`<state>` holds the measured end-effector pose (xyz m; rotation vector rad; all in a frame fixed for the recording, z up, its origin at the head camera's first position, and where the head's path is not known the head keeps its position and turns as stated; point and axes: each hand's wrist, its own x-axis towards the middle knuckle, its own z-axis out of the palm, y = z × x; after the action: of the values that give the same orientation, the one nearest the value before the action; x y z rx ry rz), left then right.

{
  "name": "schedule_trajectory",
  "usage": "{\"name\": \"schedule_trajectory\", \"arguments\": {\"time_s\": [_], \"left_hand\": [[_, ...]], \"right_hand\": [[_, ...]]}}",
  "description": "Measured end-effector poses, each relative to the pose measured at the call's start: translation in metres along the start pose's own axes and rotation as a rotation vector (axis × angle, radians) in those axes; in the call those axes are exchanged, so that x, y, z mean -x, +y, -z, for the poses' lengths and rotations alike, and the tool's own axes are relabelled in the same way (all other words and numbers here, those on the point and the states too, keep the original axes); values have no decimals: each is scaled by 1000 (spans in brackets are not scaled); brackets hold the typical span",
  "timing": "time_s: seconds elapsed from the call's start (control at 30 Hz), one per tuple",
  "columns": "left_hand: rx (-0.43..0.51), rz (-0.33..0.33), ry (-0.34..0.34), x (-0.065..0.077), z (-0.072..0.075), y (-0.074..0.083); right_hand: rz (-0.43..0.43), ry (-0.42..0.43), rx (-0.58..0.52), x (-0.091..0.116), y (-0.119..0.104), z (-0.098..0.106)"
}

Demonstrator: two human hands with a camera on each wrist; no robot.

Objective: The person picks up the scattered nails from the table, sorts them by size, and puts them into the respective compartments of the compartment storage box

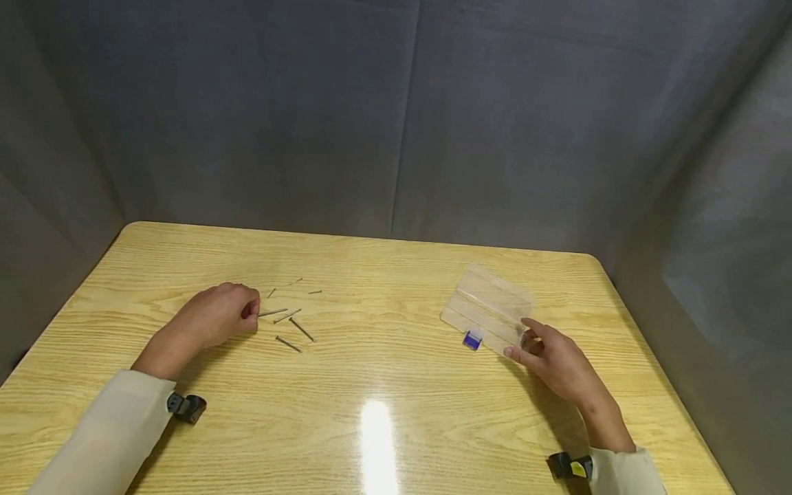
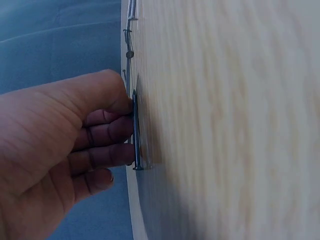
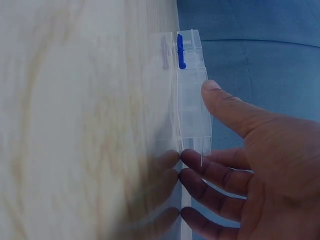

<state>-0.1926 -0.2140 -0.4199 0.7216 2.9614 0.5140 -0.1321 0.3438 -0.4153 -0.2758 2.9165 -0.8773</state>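
On the left of the table, my left hand (image 1: 219,313) has its thumb and fingertips bunched at one end of a nail (image 1: 273,312). In the left wrist view that dark nail (image 2: 136,132) lies along the fingertips, its head at the lower end. Several more nails (image 1: 288,344) are scattered just to the right of this hand. Over on the right, my right hand (image 1: 557,361) holds the near right corner of a clear plastic box (image 1: 489,306) with a blue latch (image 1: 472,339). Its thumb touches the box's upper edge, and its fingers curve low beside the end.
The wooden table (image 1: 371,371) has rounded far corners. Grey curtain (image 1: 396,124) hangs behind it and along both sides. Small nails (image 1: 315,292) lie farther back than the long ones. A bright reflection shows on the near middle of the tabletop.
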Motion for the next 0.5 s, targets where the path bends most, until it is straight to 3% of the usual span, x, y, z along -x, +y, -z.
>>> {"name": "schedule_trajectory", "arguments": {"time_s": [0.27, 0.5], "left_hand": [[-4, -11, 10, -2, 1, 3], [-8, -37, 48, -8, 3, 16]], "right_hand": [[-1, 2, -8, 0, 2, 0], [4, 4, -30, 0, 3, -1]]}}
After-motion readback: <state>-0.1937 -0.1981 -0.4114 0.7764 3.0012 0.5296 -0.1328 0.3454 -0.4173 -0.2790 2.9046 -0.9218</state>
